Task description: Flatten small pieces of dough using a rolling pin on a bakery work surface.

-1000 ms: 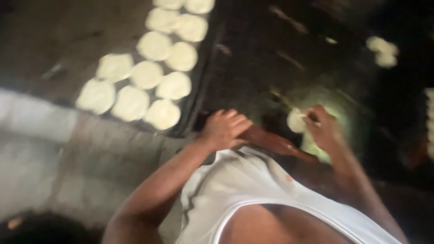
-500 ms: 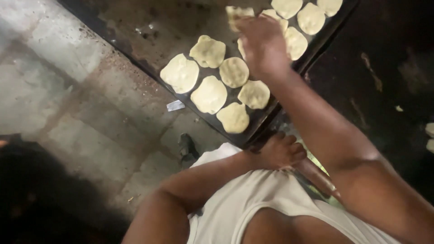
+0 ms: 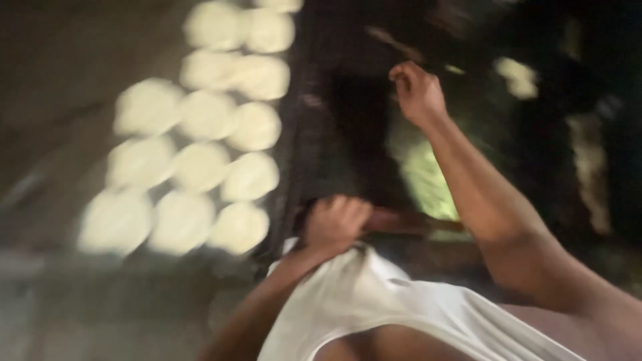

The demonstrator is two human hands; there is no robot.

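Blurry frame. My left hand is closed around a wooden rolling pin over the dark work surface. My right hand is raised, fingers loosely curled, empty. Pale dough discs cover the dark tray, left.

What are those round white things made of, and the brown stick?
The round white things look like soft, matte raw dough: pale, flattened discs, though blurred. The brown stick in the left hand looks like smooth wood, judging by its reddish-brown colour; probably a rolling pin.
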